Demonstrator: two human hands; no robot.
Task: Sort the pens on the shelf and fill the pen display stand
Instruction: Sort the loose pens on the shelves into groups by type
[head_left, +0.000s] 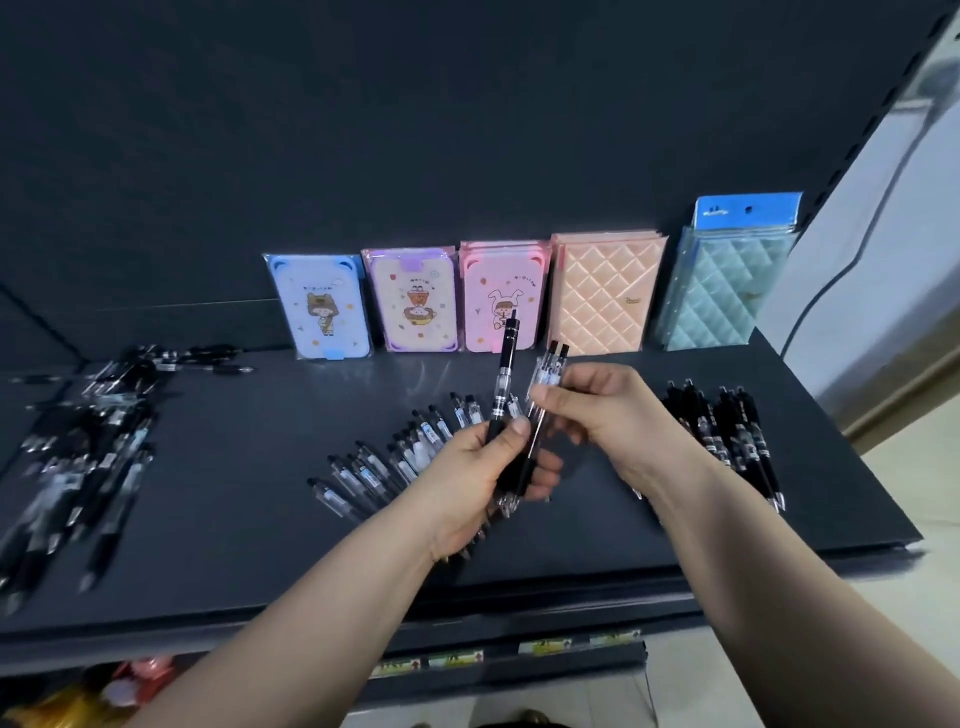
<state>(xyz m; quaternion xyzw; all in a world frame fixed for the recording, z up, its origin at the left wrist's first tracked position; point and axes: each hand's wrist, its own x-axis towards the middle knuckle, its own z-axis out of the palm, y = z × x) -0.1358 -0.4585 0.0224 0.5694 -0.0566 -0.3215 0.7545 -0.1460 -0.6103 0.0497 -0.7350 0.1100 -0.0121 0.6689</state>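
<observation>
Nearest us, price labels (452, 660) run along the front edge of the dark shelf (260, 519). Above it we hold both hands close together, nearly touching. Our left hand (483, 467) is curled round a black pen (506, 374): the thumb presses its grip against the fingers, and the barrel stands almost upright out of the top of the fist, button end up. Just to its right, our right hand (608, 415) pinches a few clear pens (548, 371) between thumb and forefinger; their black caps stick up past the fingertips, and their lower ends slant down toward the left hand's fingers.

Beneath the hands a row of clear pens (395, 457) lies fanned on the shelf. Black pens (727, 431) lie side by side at the right, and a loose heap of pens (78, 441) lies well apart at the left. At the back, cartoon notebooks (410, 299) and quilted covers (605, 296) lean against the wall.
</observation>
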